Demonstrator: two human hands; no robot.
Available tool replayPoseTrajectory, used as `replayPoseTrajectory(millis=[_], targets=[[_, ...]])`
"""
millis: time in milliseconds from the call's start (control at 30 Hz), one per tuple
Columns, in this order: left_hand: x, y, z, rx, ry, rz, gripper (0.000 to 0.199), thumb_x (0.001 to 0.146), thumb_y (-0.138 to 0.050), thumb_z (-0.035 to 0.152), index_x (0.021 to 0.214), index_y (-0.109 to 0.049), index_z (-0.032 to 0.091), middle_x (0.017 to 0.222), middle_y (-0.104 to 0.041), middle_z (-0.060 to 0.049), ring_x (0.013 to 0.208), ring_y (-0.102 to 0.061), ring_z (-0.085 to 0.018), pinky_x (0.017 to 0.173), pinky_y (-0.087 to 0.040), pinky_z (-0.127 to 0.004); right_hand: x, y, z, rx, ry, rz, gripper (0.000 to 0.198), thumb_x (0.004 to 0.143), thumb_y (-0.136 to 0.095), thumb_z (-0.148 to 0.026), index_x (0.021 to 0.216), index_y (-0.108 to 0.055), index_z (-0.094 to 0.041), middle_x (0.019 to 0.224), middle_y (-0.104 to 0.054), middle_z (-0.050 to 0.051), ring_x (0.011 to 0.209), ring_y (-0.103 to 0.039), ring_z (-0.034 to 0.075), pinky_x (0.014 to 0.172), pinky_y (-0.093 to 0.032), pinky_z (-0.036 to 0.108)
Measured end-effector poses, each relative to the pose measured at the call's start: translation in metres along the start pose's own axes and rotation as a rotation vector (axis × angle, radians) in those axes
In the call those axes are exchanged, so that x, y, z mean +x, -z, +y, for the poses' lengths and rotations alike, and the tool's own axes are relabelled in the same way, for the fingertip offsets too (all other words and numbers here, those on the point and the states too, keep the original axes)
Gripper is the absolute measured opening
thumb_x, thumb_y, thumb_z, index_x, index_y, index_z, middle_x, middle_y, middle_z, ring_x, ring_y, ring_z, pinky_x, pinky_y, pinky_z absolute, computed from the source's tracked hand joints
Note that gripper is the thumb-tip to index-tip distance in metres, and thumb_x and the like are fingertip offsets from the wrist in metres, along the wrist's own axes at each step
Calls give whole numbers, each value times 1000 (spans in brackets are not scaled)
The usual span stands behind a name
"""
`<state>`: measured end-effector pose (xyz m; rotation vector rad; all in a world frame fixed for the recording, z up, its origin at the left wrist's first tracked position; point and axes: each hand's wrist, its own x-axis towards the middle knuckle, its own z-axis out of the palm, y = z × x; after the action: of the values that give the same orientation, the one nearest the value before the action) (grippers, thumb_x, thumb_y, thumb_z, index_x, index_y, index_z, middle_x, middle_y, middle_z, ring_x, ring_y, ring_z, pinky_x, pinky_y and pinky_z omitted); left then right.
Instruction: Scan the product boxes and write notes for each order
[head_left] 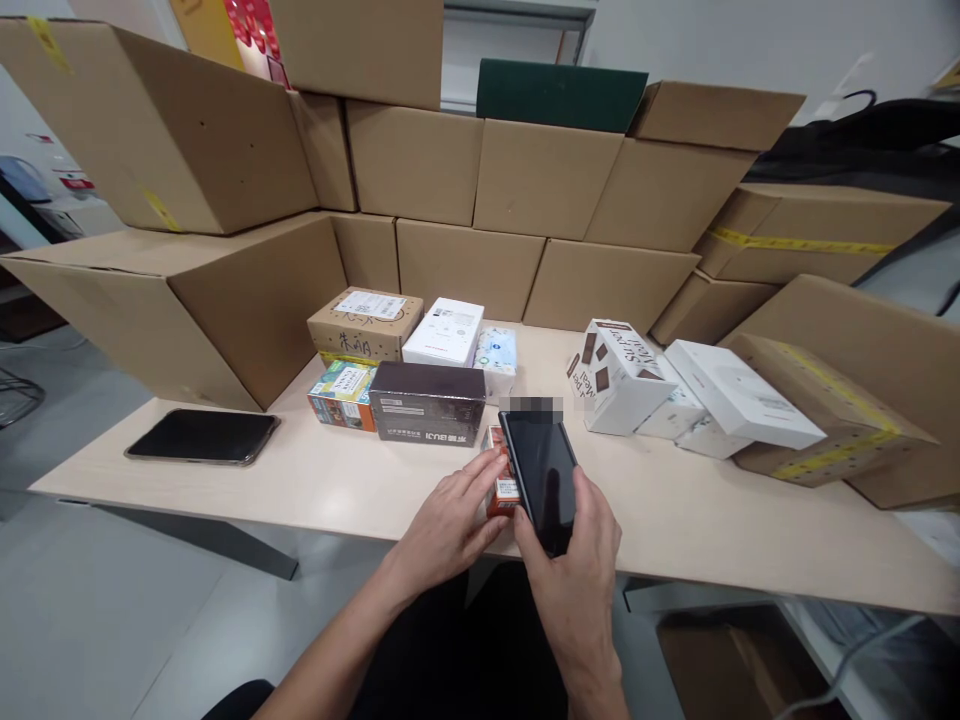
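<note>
My right hand (pixel 574 555) is wrapped round a black smartphone (pixel 546 480), tilted with its dark screen facing me above the table's front edge. Partly behind the phone lies a small red-orange box (pixel 505 492) with a white label. The fingers and thumb of my left hand (pixel 457 515) close on that box from its left side. Just beyond my left hand sits a dark shrink-wrapped box (pixel 427 400). Beside it on the left is a colourful blue-and-orange carton (pixel 342 395).
A second phone (pixel 202 436) lies at the table's left. Behind are a patterned brown parcel (pixel 365 335), a white box (pixel 444 330) and a tissue pack (pixel 496 360). On the right stand a Super Meal box (pixel 619 385) and a slanted white box (pixel 742 392). Large cartons (pixel 465 265) wall the back.
</note>
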<state>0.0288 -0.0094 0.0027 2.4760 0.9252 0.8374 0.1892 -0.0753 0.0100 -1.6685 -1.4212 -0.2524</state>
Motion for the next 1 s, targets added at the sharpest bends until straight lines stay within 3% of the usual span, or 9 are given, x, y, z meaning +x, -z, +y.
replayPoseTrajectory(millis=[200, 400, 1000], targets=[[3, 1, 2, -83, 36, -8, 77, 97, -55, 33, 158, -9, 28, 162, -29, -11, 150, -29, -25, 120, -36, -46, -1, -1, 1, 5, 1, 5, 73, 89, -63, -47, 150, -36, -16, 135, -51, 22, 125, -50, 35, 100, -46, 56], [8, -5, 5, -211, 77, 51, 75, 96, -57, 33, 158, -15, 28, 160, -28, -12, 149, -30, -28, 120, -34, -47, -1, -2, 2, 12, -4, -9, 73, 89, -63, -46, 150, -36, -16, 137, -50, 22, 125, -49, 35, 99, -46, 57], [10, -2, 3, -415, 115, 29, 73, 95, -59, 32, 156, -19, 33, 158, -27, -10, 148, -29, -27, 121, -31, -46, -1, 2, 3, 24, -6, -18, 76, 88, -63, -47, 152, -32, -19, 136, -51, 20, 124, -50, 33, 97, -49, 53]])
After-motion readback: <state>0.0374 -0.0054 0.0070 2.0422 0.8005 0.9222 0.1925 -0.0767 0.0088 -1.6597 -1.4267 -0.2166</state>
